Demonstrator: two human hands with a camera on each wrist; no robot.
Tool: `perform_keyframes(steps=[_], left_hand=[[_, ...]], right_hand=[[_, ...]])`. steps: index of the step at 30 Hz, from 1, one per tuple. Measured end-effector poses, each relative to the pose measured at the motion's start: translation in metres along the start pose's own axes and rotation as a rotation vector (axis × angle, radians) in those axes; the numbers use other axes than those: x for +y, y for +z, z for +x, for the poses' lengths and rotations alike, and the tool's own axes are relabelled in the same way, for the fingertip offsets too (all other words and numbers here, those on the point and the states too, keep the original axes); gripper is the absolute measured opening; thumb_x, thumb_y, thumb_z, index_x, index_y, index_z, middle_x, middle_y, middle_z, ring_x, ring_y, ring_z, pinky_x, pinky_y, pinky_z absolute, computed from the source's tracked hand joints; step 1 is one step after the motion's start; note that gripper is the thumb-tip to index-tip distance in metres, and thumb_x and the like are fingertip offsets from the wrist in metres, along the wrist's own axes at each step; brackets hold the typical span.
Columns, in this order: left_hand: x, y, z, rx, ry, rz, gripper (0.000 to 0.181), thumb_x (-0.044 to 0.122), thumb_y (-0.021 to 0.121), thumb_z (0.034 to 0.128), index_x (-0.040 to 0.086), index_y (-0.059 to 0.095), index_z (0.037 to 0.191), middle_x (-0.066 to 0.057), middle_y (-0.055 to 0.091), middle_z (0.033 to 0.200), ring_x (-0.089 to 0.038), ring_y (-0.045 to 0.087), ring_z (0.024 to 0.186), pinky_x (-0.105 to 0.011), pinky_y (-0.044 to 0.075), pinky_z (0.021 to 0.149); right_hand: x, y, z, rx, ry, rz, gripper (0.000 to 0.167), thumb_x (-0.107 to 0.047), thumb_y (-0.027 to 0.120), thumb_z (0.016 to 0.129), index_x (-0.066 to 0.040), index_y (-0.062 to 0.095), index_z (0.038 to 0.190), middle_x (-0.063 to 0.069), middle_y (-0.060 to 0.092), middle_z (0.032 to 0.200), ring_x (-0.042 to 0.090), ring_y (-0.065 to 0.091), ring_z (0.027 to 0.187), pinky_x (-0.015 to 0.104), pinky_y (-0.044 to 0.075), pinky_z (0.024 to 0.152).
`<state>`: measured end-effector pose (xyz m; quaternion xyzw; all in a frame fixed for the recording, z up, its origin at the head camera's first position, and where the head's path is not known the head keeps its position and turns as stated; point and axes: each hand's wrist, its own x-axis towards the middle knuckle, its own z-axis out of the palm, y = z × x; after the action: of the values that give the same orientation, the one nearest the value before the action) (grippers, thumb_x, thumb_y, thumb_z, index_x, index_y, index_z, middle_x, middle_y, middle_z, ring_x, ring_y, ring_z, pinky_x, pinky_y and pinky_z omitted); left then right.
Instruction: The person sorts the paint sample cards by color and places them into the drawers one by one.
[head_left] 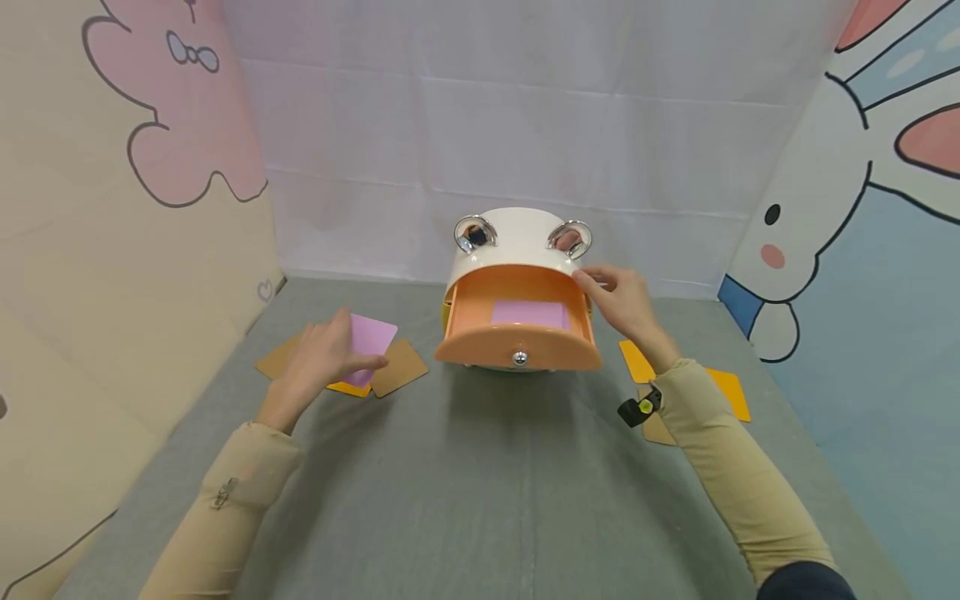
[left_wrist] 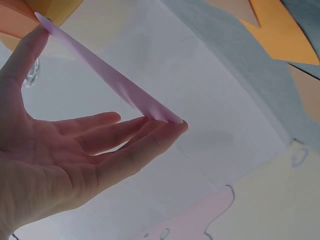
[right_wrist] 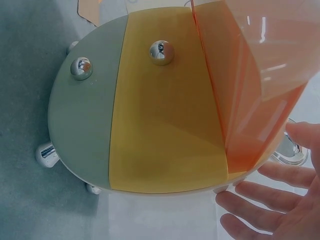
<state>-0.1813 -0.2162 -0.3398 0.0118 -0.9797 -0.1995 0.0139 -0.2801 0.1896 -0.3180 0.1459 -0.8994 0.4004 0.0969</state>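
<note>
A pink card (head_left: 372, 336) is held edge to edge between the thumb and fingertips of my left hand (head_left: 317, 357), above some cards at the left; the left wrist view shows its thin side (left_wrist: 107, 75). At the back middle stands a small white drawer cabinet (head_left: 517, 235) with two silver rings on top. Its upper orange drawer (head_left: 480, 348) is pulled out, and a pink card (head_left: 529, 313) lies inside. With loosely spread fingers, my right hand (head_left: 628, 304) rests against the cabinet's right side. A yellow drawer (right_wrist: 165, 125) and a grey-green drawer (right_wrist: 82, 112) below are shut.
Brown cards (head_left: 400, 369) and an orange card (head_left: 351, 388) lie on the grey table (head_left: 450, 500) at the left. More orange cards (head_left: 727, 393) and brown cards (head_left: 658, 430) are under my right forearm. A white cloth (head_left: 360, 167) hangs behind, and printed panels stand on both sides.
</note>
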Motion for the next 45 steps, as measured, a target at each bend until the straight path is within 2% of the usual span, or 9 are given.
perform_keyframes(steps=[8, 16, 19, 25, 29, 32, 35, 39, 45], left_hand=[[0.035, -0.016, 0.008, -0.017, 0.084, -0.058, 0.068, 0.045, 0.078, 0.0728, 0.005, 0.046, 0.118, -0.012, 0.063, 0.098, -0.028, 0.060, 0.081, -0.028, 0.050, 0.060], [0.064, -0.026, 0.022, -0.041, 0.172, -0.080, 0.068, 0.042, 0.078, 0.0742, 0.009, 0.046, 0.124, -0.011, 0.063, 0.103, -0.027, 0.060, 0.088, -0.031, 0.054, 0.067], [0.072, -0.031, 0.027, -0.047, 0.211, -0.093, 0.072, 0.040, 0.079, 0.0741, 0.009, 0.045, 0.130, -0.012, 0.063, 0.105, -0.029, 0.057, 0.092, -0.034, 0.053, 0.071], [0.090, -0.037, 0.033, -0.106, 0.261, -0.138, 0.089, 0.041, 0.079, 0.0741, 0.012, 0.035, 0.146, -0.011, 0.058, 0.121, -0.032, 0.043, 0.111, -0.042, 0.049, 0.083], [0.102, -0.039, 0.042, -0.117, 0.349, -0.182, 0.093, 0.040, 0.081, 0.0734, 0.012, 0.034, 0.149, -0.008, 0.059, 0.118, -0.027, 0.050, 0.106, -0.039, 0.051, 0.083], [0.109, -0.039, 0.049, -0.112, 0.446, -0.209, 0.093, 0.039, 0.081, 0.0728, 0.013, 0.035, 0.149, -0.007, 0.060, 0.114, -0.023, 0.055, 0.098, -0.035, 0.052, 0.080], [0.116, -0.038, 0.053, -0.121, 0.526, -0.243, 0.092, 0.038, 0.082, 0.0721, 0.016, 0.035, 0.149, -0.008, 0.058, 0.122, -0.022, 0.054, 0.106, -0.035, 0.051, 0.083], [0.125, -0.036, 0.057, -0.159, 0.582, -0.279, 0.094, 0.038, 0.083, 0.0713, 0.020, 0.034, 0.149, -0.006, 0.053, 0.135, -0.020, 0.050, 0.119, -0.035, 0.050, 0.089], [0.138, -0.033, 0.062, -0.199, 0.642, -0.255, 0.096, 0.041, 0.083, 0.0702, 0.020, 0.034, 0.150, -0.004, 0.050, 0.140, -0.018, 0.050, 0.116, -0.034, 0.049, 0.089]], right_hand=[[0.000, 0.000, -0.001, -0.008, -0.002, -0.002, 0.049, -0.042, 0.054, 0.097, -0.003, 0.064, 0.123, 0.022, 0.065, 0.123, 0.042, 0.063, 0.111, 0.054, 0.051, 0.093], [0.001, -0.002, -0.001, -0.030, -0.009, 0.004, 0.049, -0.041, 0.052, 0.098, -0.002, 0.062, 0.126, 0.023, 0.062, 0.126, 0.043, 0.061, 0.114, 0.055, 0.049, 0.095], [0.001, -0.002, -0.001, -0.029, -0.013, 0.008, 0.050, -0.042, 0.052, 0.097, -0.003, 0.062, 0.127, 0.022, 0.063, 0.126, 0.043, 0.061, 0.114, 0.055, 0.049, 0.095], [0.003, -0.001, -0.001, -0.026, -0.017, 0.013, 0.051, -0.043, 0.053, 0.097, -0.002, 0.063, 0.125, 0.022, 0.064, 0.125, 0.042, 0.062, 0.113, 0.055, 0.050, 0.095], [0.002, -0.001, 0.000, -0.026, -0.007, 0.013, 0.051, -0.044, 0.054, 0.096, -0.003, 0.063, 0.125, 0.021, 0.064, 0.124, 0.042, 0.062, 0.113, 0.054, 0.050, 0.095], [0.000, -0.002, 0.000, -0.025, 0.001, 0.014, 0.050, -0.043, 0.054, 0.096, -0.003, 0.063, 0.125, 0.021, 0.064, 0.125, 0.041, 0.062, 0.114, 0.054, 0.050, 0.096], [0.000, -0.003, -0.001, -0.026, 0.003, 0.017, 0.049, -0.042, 0.054, 0.097, -0.003, 0.063, 0.125, 0.022, 0.064, 0.125, 0.041, 0.062, 0.114, 0.054, 0.049, 0.096], [0.000, -0.003, -0.002, -0.023, -0.002, 0.016, 0.049, -0.041, 0.054, 0.097, -0.002, 0.063, 0.124, 0.022, 0.064, 0.124, 0.041, 0.062, 0.113, 0.054, 0.050, 0.096], [0.000, -0.003, -0.002, -0.021, -0.005, 0.015, 0.050, -0.043, 0.054, 0.096, -0.003, 0.063, 0.125, 0.021, 0.065, 0.124, 0.041, 0.062, 0.113, 0.054, 0.050, 0.095]])
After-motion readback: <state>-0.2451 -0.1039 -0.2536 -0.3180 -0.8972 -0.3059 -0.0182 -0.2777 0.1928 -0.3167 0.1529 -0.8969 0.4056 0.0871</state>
